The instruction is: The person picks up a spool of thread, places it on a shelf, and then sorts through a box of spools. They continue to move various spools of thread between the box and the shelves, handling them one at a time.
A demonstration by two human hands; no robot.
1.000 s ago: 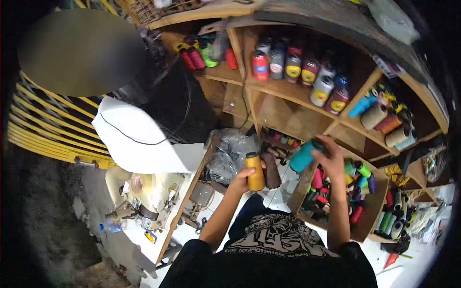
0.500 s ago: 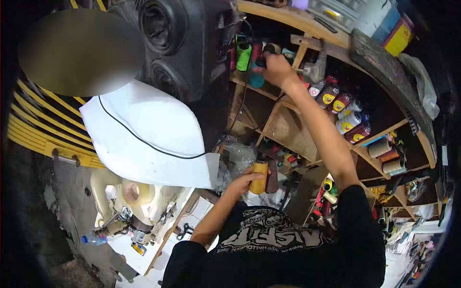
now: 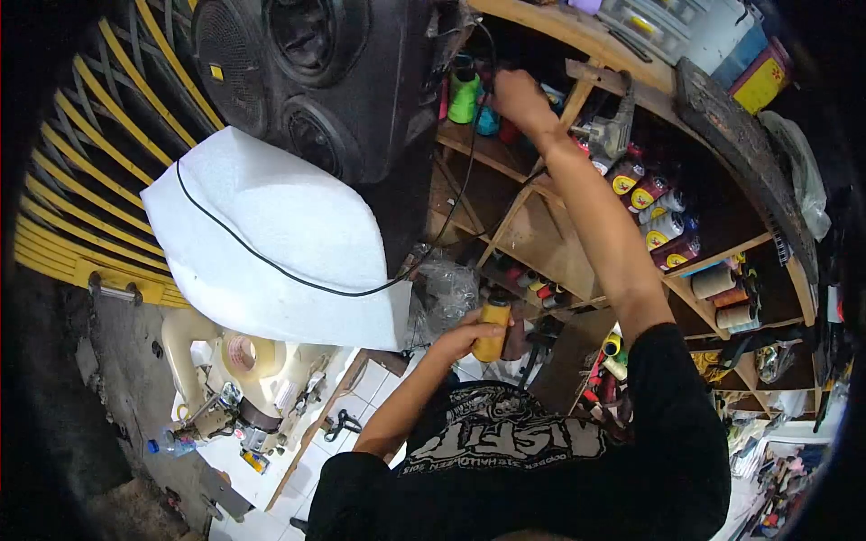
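My left hand (image 3: 458, 342) is closed around a mustard-yellow thread cone (image 3: 494, 326), held upright in front of my chest. My right arm stretches up to the top wooden shelf (image 3: 478, 151). There my right hand (image 3: 519, 95) sits over a teal thread cone (image 3: 487, 123), which stands beside a green cone (image 3: 465, 94). The fingers curl into the dark shelf, so I cannot see whether they still grip the teal cone.
A black speaker (image 3: 307, 81) and a white padded sheet (image 3: 271, 243) with a black cord fill the left. Below is a cream sewing machine (image 3: 244, 374). Labelled thread cones (image 3: 654, 212) line the shelves at right. A clear plastic bag (image 3: 448, 290) lies near my left hand.
My right hand has lifted the teal cone from the lower box up to the top shelf. My view has tilted upward. The left hand has kept the yellow cone in place.
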